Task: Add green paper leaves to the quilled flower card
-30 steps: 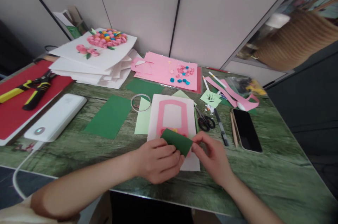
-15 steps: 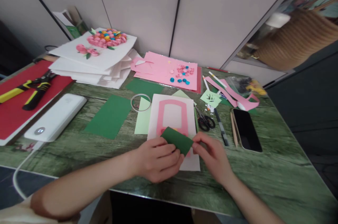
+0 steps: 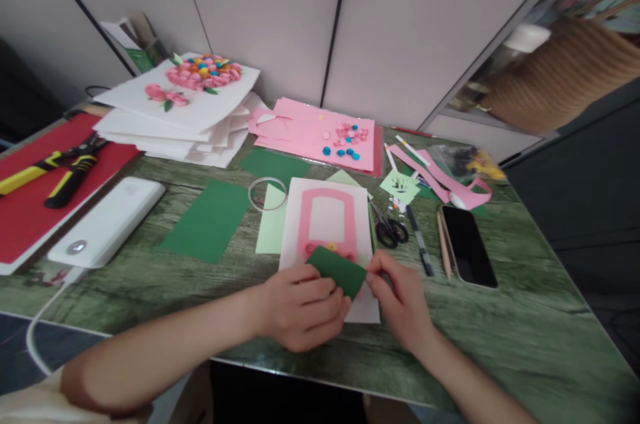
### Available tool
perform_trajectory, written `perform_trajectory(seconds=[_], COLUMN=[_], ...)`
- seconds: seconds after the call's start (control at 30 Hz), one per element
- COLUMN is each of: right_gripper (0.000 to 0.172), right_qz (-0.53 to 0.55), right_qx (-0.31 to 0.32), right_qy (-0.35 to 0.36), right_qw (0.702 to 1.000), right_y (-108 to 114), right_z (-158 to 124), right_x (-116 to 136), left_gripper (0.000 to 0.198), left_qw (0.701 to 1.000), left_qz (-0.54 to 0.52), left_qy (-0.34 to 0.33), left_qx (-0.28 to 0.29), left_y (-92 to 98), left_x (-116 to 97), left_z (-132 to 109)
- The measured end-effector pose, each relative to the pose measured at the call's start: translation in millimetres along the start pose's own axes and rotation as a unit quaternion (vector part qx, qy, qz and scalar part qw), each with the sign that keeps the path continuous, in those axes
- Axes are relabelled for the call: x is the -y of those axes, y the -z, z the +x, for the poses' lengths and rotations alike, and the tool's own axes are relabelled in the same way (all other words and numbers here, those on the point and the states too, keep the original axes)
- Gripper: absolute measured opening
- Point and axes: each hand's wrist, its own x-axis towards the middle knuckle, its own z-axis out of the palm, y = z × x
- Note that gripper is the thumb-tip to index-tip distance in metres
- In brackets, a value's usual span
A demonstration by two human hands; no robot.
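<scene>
My left hand [image 3: 306, 307] is closed around a small piece of dark green paper [image 3: 339, 271], fingers curled over its lower left part. At the paper's right corner, the thumb and index finger of my right hand [image 3: 397, 294] pinch the edge. Below both hands lies a white card [image 3: 293, 211] with a pink arched frame [image 3: 306, 211] on it. Small red and yellow paper flowers [image 3: 331, 247] show on the frame's lower part, partly hidden by the green paper.
Right of the card lie black scissors [image 3: 390, 232], a grey pen-like tool [image 3: 421, 244], a wooden stick [image 3: 444, 247] and a phone [image 3: 469, 245]. Green sheets [image 3: 206, 221], a power bank [image 3: 107, 221] and yellow-black pliers [image 3: 75, 171] are leftward. Pink sheets [image 3: 300, 124] with paper pieces lie behind.
The green paper has dropped slightly and tilted a little, uncovering more of the flowers on the card. Both hands still hold it.
</scene>
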Motion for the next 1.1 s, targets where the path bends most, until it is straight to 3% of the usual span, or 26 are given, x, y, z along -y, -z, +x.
perform_trajectory(seconds=[0.13, 0.3, 0.4, 0.57, 0.7, 1.1], right_gripper=[0.019, 0.016, 0.009, 0.02, 0.018, 0.014], right_qz=[-0.065, -0.027, 0.031, 0.044, 0.035, 0.024], right_qx=[-0.028, -0.085, -0.097, -0.101, -0.112, -0.119], right_qy=[0.05, 0.087, 0.138, 0.199, 0.209, 0.204], right_qw=[0.996, 0.992, 0.985, 0.974, 0.971, 0.971], right_y=[1.2, 10.0, 12.4, 13.6, 13.5, 15.5], right_z=[0.6, 4.9, 4.5, 3.5, 3.9, 0.7], right_x=[-2.9, -7.2, -8.5, -4.2, -0.1, 3.8], left_gripper=[0.004, 0.007, 0.011, 0.005, 0.003, 0.003], left_qw=[0.999, 0.976, 0.934, 0.846, 0.815, 0.772], left_qz=[-0.019, -0.124, -0.214, -0.328, -0.363, -0.385], left_qy=[0.031, 0.171, 0.268, 0.4, 0.435, 0.488], left_qx=[-0.009, -0.052, -0.097, -0.129, -0.125, -0.13], left_y=[1.6, 6.5, 8.2, 7.5, 5.1, -0.6], left_x=[-1.0, 2.4, 3.3, 2.3, 1.6, 0.0], left_z=[0.0, 7.8, 14.1, 13.4, 10.6, 4.6])
